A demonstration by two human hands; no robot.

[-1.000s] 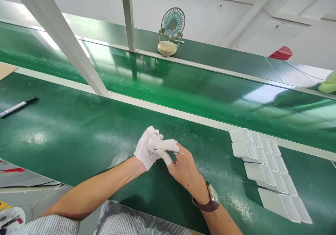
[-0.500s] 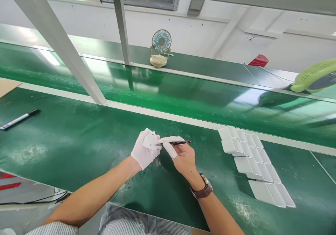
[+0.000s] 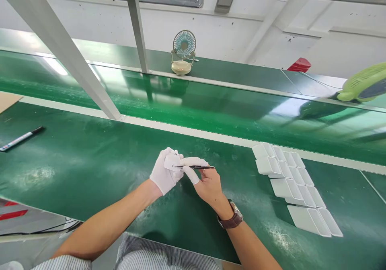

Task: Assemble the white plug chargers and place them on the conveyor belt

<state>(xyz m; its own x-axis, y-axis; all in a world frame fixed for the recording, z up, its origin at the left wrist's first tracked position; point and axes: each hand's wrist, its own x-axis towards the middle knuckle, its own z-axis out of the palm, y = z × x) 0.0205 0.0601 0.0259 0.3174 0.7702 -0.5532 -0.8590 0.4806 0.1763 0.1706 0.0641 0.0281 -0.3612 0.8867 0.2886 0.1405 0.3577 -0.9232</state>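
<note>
My left hand [image 3: 165,175], in a white glove, is closed around a small flat white piece [image 3: 170,161] with rounded corners and a dark mark on it. In my right hand [image 3: 205,179] I pinch black tweezers [image 3: 197,167]. White finger cots cover the thumb and a finger of that hand. The tweezers' tips reach over the white piece, close to its dark mark. Whether they grip anything there is too small to tell. Both hands are over the green bench [image 3: 99,165].
Several white open bins [image 3: 291,187] stand in rows at the right. A marker pen [image 3: 22,138] lies at the left. A slanted post [image 3: 75,65] rises from the bench's back rail. Beyond the glossy green strip [image 3: 187,105] are a small fan [image 3: 183,51] and a lime-green fan [image 3: 362,83].
My right hand and the tweezers have shifted slightly left, toward the white piece. My left hand holds almost still. The view has tilted a little.
</note>
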